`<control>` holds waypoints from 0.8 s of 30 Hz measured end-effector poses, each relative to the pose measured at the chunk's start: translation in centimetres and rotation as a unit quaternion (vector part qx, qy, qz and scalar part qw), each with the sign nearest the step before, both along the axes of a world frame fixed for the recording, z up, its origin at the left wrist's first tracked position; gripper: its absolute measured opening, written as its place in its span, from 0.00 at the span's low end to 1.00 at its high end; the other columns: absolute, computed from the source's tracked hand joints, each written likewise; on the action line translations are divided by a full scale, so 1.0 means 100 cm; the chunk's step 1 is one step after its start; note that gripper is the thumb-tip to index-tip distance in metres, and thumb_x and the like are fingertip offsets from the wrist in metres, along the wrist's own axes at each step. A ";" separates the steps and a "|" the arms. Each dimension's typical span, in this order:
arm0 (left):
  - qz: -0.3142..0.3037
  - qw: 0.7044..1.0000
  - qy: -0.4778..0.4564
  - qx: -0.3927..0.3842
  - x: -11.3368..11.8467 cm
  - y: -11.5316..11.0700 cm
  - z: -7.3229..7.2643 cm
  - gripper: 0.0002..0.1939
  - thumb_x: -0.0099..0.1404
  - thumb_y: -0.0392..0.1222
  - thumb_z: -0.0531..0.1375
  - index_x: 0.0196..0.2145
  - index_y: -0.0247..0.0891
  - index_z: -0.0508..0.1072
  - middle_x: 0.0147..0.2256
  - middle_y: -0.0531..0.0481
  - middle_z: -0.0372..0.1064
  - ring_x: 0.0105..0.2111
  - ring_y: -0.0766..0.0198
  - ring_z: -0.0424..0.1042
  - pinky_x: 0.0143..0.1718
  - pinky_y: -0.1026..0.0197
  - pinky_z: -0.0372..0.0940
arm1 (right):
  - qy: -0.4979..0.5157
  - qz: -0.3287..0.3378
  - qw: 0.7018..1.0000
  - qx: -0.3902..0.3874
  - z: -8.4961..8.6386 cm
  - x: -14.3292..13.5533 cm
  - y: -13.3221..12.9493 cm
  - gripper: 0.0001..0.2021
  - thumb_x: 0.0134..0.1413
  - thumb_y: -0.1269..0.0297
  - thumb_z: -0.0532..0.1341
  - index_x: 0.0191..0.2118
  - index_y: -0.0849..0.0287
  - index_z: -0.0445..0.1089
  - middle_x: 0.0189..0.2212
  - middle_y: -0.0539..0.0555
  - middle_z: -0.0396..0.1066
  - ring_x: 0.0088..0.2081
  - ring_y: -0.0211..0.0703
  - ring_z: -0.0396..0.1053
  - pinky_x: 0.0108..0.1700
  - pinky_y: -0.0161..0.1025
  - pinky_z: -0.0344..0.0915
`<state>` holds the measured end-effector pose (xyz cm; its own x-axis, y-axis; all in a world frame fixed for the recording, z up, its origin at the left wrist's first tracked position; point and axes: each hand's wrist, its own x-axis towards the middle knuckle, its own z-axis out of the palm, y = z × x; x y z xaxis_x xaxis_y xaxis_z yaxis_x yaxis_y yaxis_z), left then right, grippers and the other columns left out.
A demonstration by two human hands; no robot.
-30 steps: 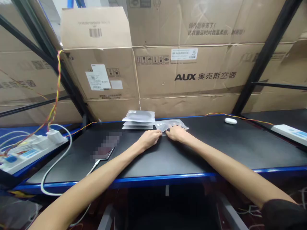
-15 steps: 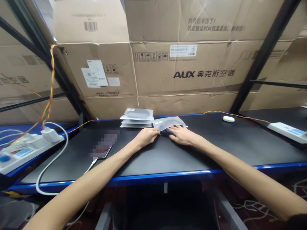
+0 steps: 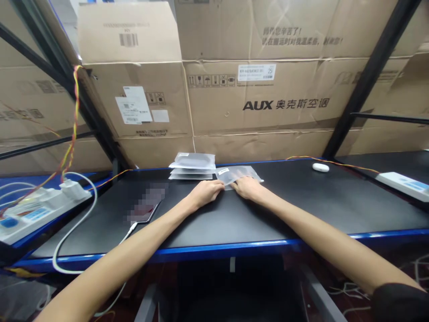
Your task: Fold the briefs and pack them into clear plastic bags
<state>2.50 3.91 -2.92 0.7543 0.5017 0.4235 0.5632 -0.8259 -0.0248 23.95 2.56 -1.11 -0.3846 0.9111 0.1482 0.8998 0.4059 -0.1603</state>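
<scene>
A translucent plastic bag [image 3: 253, 171] with a small white label lies on the black tabletop, held at its near edge. My left hand [image 3: 209, 192] is closed, pinching the bag's near left corner between thumb and fingers. My right hand [image 3: 250, 188] reaches forward at the bag's near side. Its fingers are stretched out and show faintly through the plastic; whether they are inside or under the bag I cannot tell. Just left of the bag stands a stack of similar filled translucent bags [image 3: 192, 161], the top one also labelled.
A phone [image 3: 145, 212] with a white charging cable lies at the left. White power strips stand at the left [image 3: 43, 210] and right [image 3: 407, 185]. A small white case [image 3: 320, 167] sits back right. Cardboard [image 3: 214, 120] walls the back; a blue edge [image 3: 231, 251] runs along the front.
My right hand has moved slightly left and its fingers have gone further behind the plastic. The bag lies a little flatter. My left hand stays at the bag's corner.
</scene>
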 end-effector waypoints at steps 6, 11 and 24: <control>0.015 1.000 0.003 0.001 0.001 -0.005 0.004 0.12 0.69 0.32 0.54 0.41 0.40 0.76 0.44 0.50 0.76 0.38 0.63 0.77 0.35 0.65 0.69 | -0.046 0.008 0.999 -0.016 0.005 0.011 -0.015 0.22 0.71 0.56 0.46 0.56 0.61 0.69 0.51 0.65 0.74 0.51 0.56 0.71 0.54 0.48 0.62; 0.007 1.000 0.020 0.017 0.000 -0.006 0.005 0.11 0.70 0.34 0.53 0.41 0.40 0.75 0.45 0.51 0.76 0.36 0.64 0.76 0.32 0.67 0.67 | -0.077 -0.015 0.997 -0.006 0.002 0.004 -0.012 0.21 0.69 0.67 0.44 0.59 0.61 0.67 0.54 0.67 0.71 0.53 0.58 0.70 0.54 0.52 0.63; 0.119 0.993 0.010 -0.007 -0.019 0.005 0.016 0.04 0.65 0.37 0.58 0.37 0.40 0.72 0.35 0.49 0.76 0.33 0.59 0.76 0.33 0.62 0.68 | 0.118 0.237 0.958 0.106 0.004 0.051 -0.040 0.16 0.65 0.63 0.54 0.53 0.52 0.74 0.51 0.53 0.76 0.54 0.47 0.72 0.58 0.47 0.67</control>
<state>0.58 4.46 -1.34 0.6225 0.6717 0.4016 0.7415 -0.6704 -0.0282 29.04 -1.48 -0.69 -0.6802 0.5822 0.4453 0.5553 0.8059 -0.2054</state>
